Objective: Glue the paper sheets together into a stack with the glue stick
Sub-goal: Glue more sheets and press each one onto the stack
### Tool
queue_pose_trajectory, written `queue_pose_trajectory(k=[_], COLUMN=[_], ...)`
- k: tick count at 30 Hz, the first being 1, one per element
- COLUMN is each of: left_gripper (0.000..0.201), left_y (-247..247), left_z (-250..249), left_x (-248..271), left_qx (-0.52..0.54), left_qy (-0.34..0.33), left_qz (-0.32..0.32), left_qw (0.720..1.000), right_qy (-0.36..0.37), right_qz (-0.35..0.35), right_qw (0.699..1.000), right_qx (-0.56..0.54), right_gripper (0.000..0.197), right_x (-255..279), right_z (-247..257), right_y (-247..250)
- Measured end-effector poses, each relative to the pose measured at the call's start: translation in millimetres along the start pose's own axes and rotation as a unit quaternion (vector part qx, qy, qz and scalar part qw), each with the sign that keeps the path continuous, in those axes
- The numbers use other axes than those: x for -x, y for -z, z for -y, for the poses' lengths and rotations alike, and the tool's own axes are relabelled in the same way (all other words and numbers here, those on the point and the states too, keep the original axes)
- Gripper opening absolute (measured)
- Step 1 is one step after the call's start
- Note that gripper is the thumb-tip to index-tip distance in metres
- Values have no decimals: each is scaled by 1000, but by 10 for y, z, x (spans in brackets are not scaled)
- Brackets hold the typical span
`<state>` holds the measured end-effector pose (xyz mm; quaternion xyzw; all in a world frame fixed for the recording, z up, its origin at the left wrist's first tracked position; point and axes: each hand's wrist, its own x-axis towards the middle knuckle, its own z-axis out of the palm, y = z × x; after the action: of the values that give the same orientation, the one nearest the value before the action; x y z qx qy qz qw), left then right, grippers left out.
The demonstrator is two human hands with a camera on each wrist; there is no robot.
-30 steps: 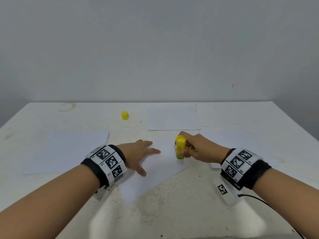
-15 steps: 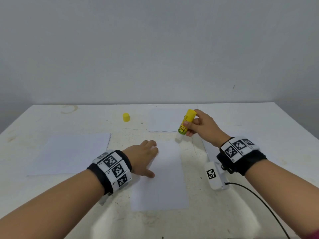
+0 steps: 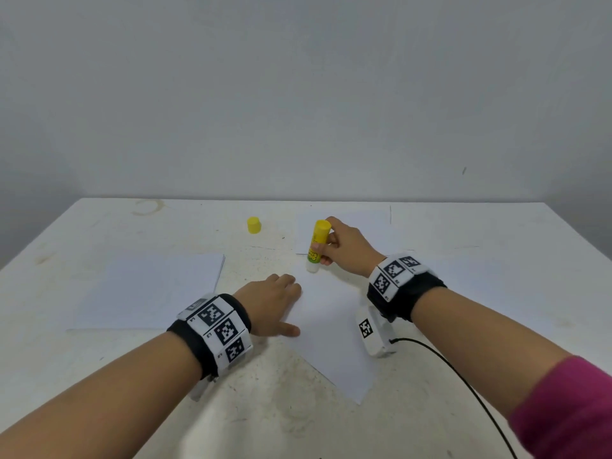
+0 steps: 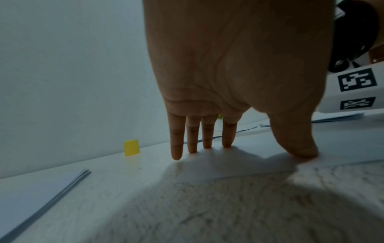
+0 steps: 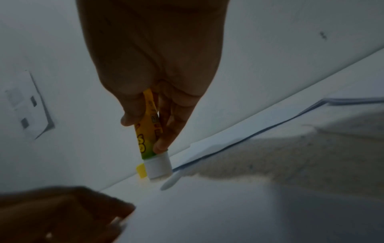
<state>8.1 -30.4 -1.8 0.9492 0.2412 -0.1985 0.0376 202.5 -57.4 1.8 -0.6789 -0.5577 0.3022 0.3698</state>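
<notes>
The right hand [image 3: 347, 248] has its thumb and fingers curled round the yellow glue stick with a green-and-yellow label [image 3: 317, 243], held nearly upright with its white glue end down at the far edge of the single white paper sheet [image 3: 331, 336] lying askew near the middle of the worn white table [image 3: 298, 425]; from the right wrist view the tip looks to be touching or just above the paper, and I cannot tell which. The left hand [image 3: 270, 304] lies flat with straight fingers [image 4: 192, 136] and thumb pressing that sheet's left side, holding nothing. I judge the task to be early: glue is only now going on this sheet, and no sheet is yet laid over it. A thin pile of white sheets [image 3: 149, 289] waits toward the table's left edge, another white sheet [image 3: 364, 223] lies near the far edge behind the right hand, and more paper seems to lie toward the right edge, though it is faint. The small yellow cap [image 3: 254, 225] stands near the far edge, well apart from the stick. No containers are in view.
</notes>
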Motion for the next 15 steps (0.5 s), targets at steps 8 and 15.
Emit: queue_pose_trajectory(k=[8, 15], left_gripper=[75, 67], left_y=[-20, -14], left_z=[93, 223], left_x=[-68, -127], left_qx=[48, 68], left_qy=[0, -6], left_qz=[-10, 7], left_qw=[999, 998], right_qy=[31, 39], right_qz=[76, 93], right_qw=[989, 987], right_qx=[121, 126], right_gripper=[25, 15], right_x=[-23, 463], right_z=[49, -172], right_y=[-122, 260])
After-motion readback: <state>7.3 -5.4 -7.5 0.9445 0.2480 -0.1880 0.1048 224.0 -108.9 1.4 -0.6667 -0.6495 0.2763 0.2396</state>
